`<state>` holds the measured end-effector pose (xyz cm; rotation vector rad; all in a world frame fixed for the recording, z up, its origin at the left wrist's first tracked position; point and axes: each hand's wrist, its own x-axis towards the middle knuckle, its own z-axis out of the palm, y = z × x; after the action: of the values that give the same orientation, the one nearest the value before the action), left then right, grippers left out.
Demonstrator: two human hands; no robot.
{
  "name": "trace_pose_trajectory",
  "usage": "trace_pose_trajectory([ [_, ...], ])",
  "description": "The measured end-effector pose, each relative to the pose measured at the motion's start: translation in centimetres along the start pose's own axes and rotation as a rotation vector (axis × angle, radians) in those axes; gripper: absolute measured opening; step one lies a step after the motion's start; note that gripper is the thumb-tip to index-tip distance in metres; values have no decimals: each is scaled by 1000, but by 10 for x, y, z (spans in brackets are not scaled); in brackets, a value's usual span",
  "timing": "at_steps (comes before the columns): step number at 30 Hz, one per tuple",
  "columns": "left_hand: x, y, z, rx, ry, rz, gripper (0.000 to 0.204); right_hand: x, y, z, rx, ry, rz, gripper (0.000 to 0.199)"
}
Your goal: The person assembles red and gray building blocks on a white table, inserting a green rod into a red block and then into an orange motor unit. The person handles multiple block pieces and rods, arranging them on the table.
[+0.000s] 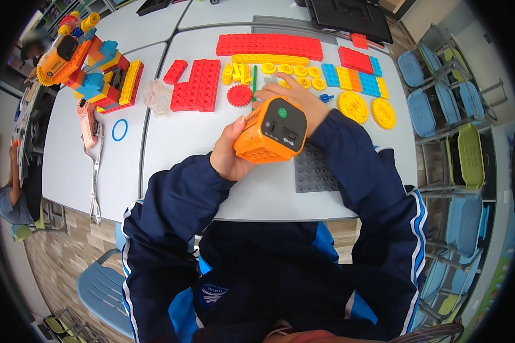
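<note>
Two hands work above the table [183, 146]: the left hand [230, 155] grips an orange block [272, 132] with a black face upward, thumb against its left side, remaining fingers hidden. The block lies just nearer the body than the right hand [299, 98], whose fingers, slightly spread, point leftward beyond it toward a green rod [254, 83], its long axis running away from the person; whether they pinch anything, I cannot tell

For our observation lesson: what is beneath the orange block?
Part of the left hand reaches beneath the orange block; a dark studded plate shows past it. Anything directly underneath is covered.
</note>
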<state>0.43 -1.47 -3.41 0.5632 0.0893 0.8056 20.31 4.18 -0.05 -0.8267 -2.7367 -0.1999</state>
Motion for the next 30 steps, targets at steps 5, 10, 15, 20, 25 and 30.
trace_pose_trajectory([
  [5, 5, 3, 0, -164, -150, 47, 65, 23, 5, 13, 102, -153, -17, 33],
  [10, 11, 2, 3, -232, -211, -2, 68, 24, 6, 10, 59, -300, 49, 38],
  [15, 6, 10, 7, -384, -111, -148, 76, 24, 1, 11, -30, -84, -115, 28],
  [20, 9, 18, 10, -497, -214, -273, 78, 25, 8, 16, -179, -107, -239, 26],
  [25, 11, 20, 9, -462, -284, -271, 77, 21, 11, 14, -125, 3, -274, 28],
  [30, 6, 27, 14, 70, -153, -182, 84, -10, 9, -14, 420, 524, 42, 16],
])
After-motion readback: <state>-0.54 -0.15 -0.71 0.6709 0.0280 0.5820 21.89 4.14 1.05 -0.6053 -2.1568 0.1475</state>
